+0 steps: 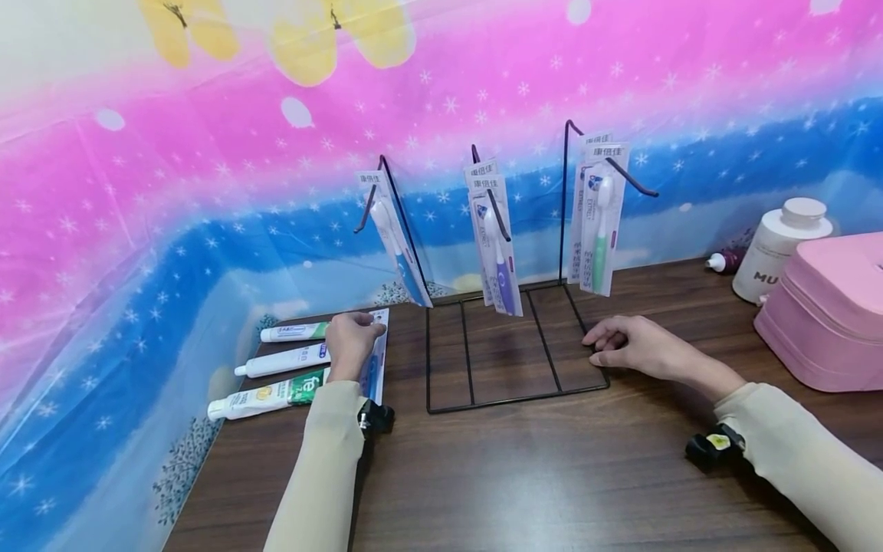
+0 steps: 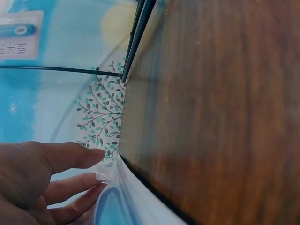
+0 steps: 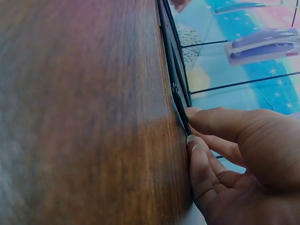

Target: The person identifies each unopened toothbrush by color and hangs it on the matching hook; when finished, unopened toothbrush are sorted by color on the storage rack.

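Observation:
A black wire display rack (image 1: 471, 349) stands on the table, its hooks carrying packaged toothbrushes: a blue one (image 1: 400, 253) on the left, a purple one (image 1: 502, 268) in the middle and a green one (image 1: 600, 238) on the right. To the left of the rack my left hand (image 1: 350, 343) pinches the end of a blue toothbrush package (image 1: 375, 364); its clear plastic shows at the fingertips (image 2: 99, 180) in the left wrist view. My right hand (image 1: 638, 349) holds the right side wire of the rack's base, thumb and fingers meeting at it in the right wrist view.
Three toothpaste tubes (image 1: 258, 396) lie at the left, partly behind my left hand. On the right are a pink case (image 1: 828, 322), a white bottle (image 1: 773, 253) and a small dark tube (image 1: 727, 262). A patterned cloth (image 1: 276, 169) hangs behind the table.

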Demonstrator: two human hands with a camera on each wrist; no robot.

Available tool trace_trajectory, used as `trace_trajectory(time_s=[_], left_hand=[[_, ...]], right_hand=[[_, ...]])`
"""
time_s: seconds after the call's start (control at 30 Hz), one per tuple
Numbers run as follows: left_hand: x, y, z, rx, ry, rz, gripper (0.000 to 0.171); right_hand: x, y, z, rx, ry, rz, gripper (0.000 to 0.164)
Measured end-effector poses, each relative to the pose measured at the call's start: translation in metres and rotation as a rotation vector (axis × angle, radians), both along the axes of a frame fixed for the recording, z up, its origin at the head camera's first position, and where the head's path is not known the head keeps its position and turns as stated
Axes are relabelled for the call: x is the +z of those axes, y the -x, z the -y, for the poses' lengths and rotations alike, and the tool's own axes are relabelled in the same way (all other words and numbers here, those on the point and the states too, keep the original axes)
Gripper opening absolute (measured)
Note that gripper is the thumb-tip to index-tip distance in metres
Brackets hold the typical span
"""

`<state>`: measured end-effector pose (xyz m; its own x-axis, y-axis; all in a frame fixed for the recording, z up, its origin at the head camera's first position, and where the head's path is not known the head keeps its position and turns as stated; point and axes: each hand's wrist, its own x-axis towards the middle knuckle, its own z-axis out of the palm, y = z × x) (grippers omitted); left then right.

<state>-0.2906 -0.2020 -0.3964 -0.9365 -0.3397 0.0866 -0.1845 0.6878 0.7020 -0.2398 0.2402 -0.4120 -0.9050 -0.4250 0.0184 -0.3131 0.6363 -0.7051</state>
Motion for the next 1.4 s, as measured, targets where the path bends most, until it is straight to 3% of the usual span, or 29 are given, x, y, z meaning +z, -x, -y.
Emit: trace_trajectory(time_s=[0.57,0.9,1.2,1.4], left_hand=[[0.001,-0.004,-0.001,0.044,0.011,-0.003,0.018],[0.002,-0.004,0.001,0.043,-0.001,-0.089,0.015],[0.011,-0.006,0.001,0.043,-0.054,-0.102,0.018],[0.032,-0.013,0.0,0.035,-0.171,-0.163,0.022]], right_hand=[[-0.001,0.0,0.0,-0.007,0.004,0.009,0.027],[-0.003,0.002,0.0,-0.009,-0.013,-0.012,0.027],[-0.001,0.002,0.0,-0.001,0.002,-0.005,0.028],[-0.002,0.002,-0.001,-0.002,-0.001,0.002,0.028]])
